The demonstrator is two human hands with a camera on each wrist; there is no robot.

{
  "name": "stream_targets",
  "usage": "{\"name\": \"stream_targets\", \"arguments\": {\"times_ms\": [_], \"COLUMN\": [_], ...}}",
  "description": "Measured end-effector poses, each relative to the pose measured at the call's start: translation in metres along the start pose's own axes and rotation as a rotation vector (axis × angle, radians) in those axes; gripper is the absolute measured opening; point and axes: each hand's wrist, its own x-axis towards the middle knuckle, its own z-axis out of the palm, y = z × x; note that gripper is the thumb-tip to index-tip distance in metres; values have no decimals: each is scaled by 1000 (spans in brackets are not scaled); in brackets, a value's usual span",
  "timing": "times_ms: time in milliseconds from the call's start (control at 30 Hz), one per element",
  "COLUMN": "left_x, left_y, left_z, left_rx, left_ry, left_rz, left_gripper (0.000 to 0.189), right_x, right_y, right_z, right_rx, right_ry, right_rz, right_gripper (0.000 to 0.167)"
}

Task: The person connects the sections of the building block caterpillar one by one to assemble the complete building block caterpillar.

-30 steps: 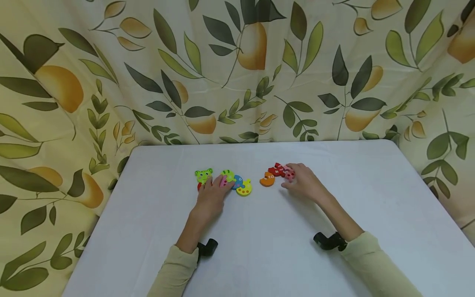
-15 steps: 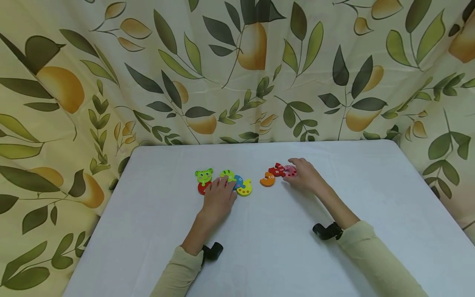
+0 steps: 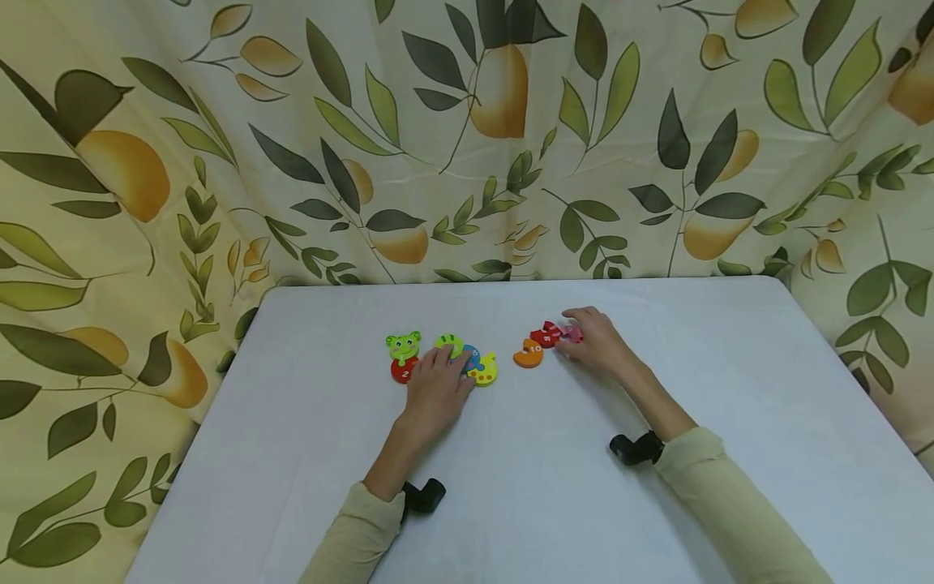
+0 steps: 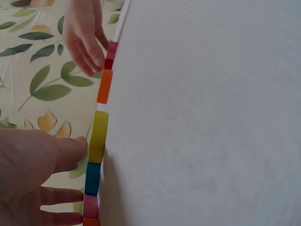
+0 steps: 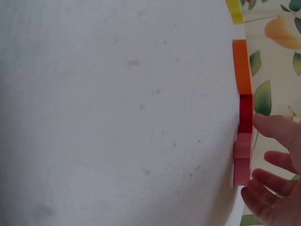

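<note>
Flat colourful puzzle pieces form a winding caterpillar in two stretches on the table. The left stretch starts with a green animal-head piece (image 3: 404, 347) over a red piece (image 3: 404, 370) marked 2. My left hand (image 3: 436, 389) rests spread over its middle, fingers straight, hiding part of it. Past the fingers show a striped green piece (image 3: 451, 344), a blue piece (image 3: 473, 357) and a spotted yellow piece (image 3: 484, 371). At the right stretch, my right hand (image 3: 600, 344) holds a pink piece (image 5: 242, 171) between thumb and fingers. It adjoins a red piece (image 5: 246, 113), then an orange piece (image 3: 529, 354).
A white cloth (image 3: 540, 478) covers the table, and the pieces lie towards its far side. A short gap separates the yellow and orange pieces. Behind hangs a leaf-and-fruit patterned curtain (image 3: 292, 235). Black wrist cameras (image 3: 426, 496) sit at both sleeves.
My left hand has slid right along its stretch, uncovering the red piece under the head. My right hand has shifted slightly around the pink piece, which has turned a little against the red one.
</note>
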Motion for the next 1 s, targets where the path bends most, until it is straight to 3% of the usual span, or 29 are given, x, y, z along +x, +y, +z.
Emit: {"name": "stream_targets", "arguments": {"times_ms": [567,767,1000], "left_x": [10,13,13], "left_y": [13,14,15], "left_z": [12,13,14], "left_rx": [11,9,12], "left_ry": [16,7,25], "left_rz": [-99,-112,-104], "left_gripper": [63,62,61], "right_x": [14,16,18], "right_y": [-8,-9,-13], "right_z": [9,11,13], "right_rx": [-45,-68,-102], "right_ry": [-16,-1,7], "right_rz": [-93,-73,-68], "right_gripper": [56,46,54]}}
